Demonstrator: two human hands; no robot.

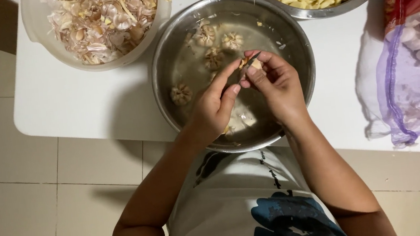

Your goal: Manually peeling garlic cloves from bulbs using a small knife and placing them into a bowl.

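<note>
A garlic clove (255, 65) is pinched between the fingertips of both hands, above a steel bowl of water (291, 45). The left hand (214, 107) closes on it from the left, thumb and forefinger stretched. The right hand (274, 81) curls over it and also grips a small knife (249, 62), blade touching the clove. Both forearms reach up from below. Just beyond the fingers, garlic heads (212, 44) float. Well right lies a purple mesh sack (414, 58) with a red label, holding garlic.
</note>
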